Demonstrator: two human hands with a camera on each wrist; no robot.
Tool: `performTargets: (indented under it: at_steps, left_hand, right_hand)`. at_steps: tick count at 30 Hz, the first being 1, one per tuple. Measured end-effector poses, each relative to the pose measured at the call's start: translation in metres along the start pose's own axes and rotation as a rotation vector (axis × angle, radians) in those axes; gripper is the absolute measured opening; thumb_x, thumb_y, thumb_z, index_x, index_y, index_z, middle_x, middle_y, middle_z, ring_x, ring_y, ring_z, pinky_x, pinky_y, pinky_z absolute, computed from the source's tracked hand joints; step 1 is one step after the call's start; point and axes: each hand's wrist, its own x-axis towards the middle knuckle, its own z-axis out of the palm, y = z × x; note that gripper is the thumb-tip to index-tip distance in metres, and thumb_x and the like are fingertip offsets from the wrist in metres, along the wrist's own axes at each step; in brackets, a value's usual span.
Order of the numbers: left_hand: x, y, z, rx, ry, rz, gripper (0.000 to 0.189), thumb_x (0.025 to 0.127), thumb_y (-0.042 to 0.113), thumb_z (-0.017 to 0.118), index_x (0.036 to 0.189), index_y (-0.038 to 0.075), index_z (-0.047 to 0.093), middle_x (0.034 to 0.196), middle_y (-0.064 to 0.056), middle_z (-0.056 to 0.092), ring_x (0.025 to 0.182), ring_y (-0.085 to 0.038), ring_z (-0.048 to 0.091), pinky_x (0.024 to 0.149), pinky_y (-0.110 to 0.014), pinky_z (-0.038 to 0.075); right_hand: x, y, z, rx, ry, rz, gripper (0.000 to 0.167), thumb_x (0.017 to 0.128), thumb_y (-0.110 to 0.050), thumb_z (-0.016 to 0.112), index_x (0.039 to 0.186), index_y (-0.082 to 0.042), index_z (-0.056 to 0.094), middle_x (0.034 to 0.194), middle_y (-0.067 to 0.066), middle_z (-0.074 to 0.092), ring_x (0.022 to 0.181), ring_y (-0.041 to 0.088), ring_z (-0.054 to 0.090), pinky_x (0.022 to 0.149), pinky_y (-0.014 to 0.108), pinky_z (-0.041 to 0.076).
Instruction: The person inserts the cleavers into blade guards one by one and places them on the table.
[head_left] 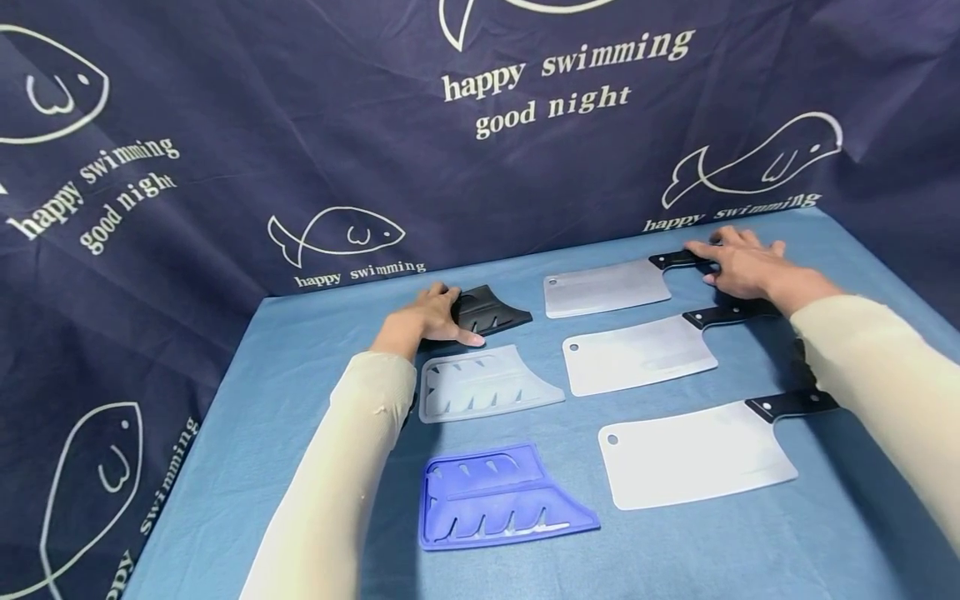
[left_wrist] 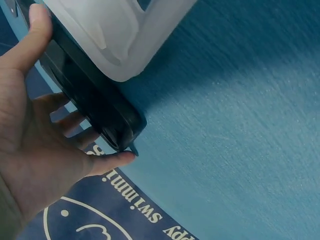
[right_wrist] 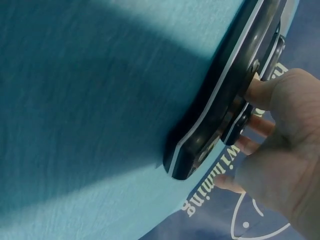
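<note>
Three cleavers with black handles lie in a column on the right: a far cleaver, a middle cleaver and a near cleaver. Left of them are a black knife sheath, a translucent white sheath and a blue sheath. My left hand grips the black sheath at its left end, thumb on the near side and fingers on the far side. With thumb and fingers either side of its black handle, my right hand holds the far cleaver.
A blue cloth covers the table. Behind it hangs a dark blue curtain with printed fish and lettering. In the right wrist view, the middle cleaver's handle stands close in front of my right hand.
</note>
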Motion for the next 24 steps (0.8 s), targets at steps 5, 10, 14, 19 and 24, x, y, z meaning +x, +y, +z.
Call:
performTargets:
  at_steps: [5,10,14,19,24]
  left_hand:
    - [0.001,0.003,0.0,0.016,0.001,0.011,0.111,0.073,0.063,0.072,0.155,0.015,0.015,0.152,-0.015,0.019,0.137,-0.034,0.022,0.105,-0.054,0.032]
    - [0.002,0.003,0.0,0.015,0.021,0.017,0.111,0.071,0.062,0.074,0.154,0.014,0.019,0.147,-0.015,0.024,0.133,-0.033,0.026,0.103,-0.052,0.035]
    - [0.002,0.003,0.0,0.009,0.033,0.023,0.111,0.068,0.063,0.076,0.154,0.014,0.023,0.146,-0.013,0.025,0.132,-0.032,0.028,0.102,-0.051,0.036]
    - [0.002,0.001,0.001,0.015,0.048,0.036,0.113,0.067,0.066,0.075,0.154,0.016,0.024,0.147,-0.01,0.026,0.132,-0.03,0.028,0.103,-0.051,0.036]
    - [0.003,-0.003,0.005,0.018,0.082,0.039,0.112,0.065,0.07,0.073,0.153,0.019,0.026,0.15,-0.006,0.026,0.135,-0.028,0.027,0.103,-0.054,0.035]
  right_hand:
    - [0.001,0.0,-0.002,0.062,-0.008,0.014,0.059,0.096,-0.017,0.055,0.15,-0.012,0.032,0.145,0.034,0.016,0.131,0.056,0.013,0.094,0.08,0.005]
    - [0.0,-0.002,-0.003,0.109,0.021,0.019,0.053,0.094,-0.015,0.058,0.143,-0.006,0.042,0.145,0.038,0.017,0.131,0.058,0.016,0.094,0.08,0.005]
    - [0.001,-0.007,-0.001,0.081,0.048,-0.004,0.051,0.093,-0.017,0.06,0.141,-0.005,0.046,0.139,0.034,0.027,0.127,0.055,0.025,0.093,0.077,0.015]
    - [0.004,-0.014,0.003,0.024,0.096,-0.063,0.047,0.093,-0.014,0.06,0.137,-0.004,0.05,0.133,0.031,0.036,0.124,0.051,0.031,0.094,0.071,0.026]
    - [0.004,-0.018,0.007,-0.002,0.169,-0.107,0.043,0.088,-0.005,0.06,0.131,0.001,0.056,0.127,0.031,0.044,0.118,0.049,0.038,0.092,0.069,0.032]
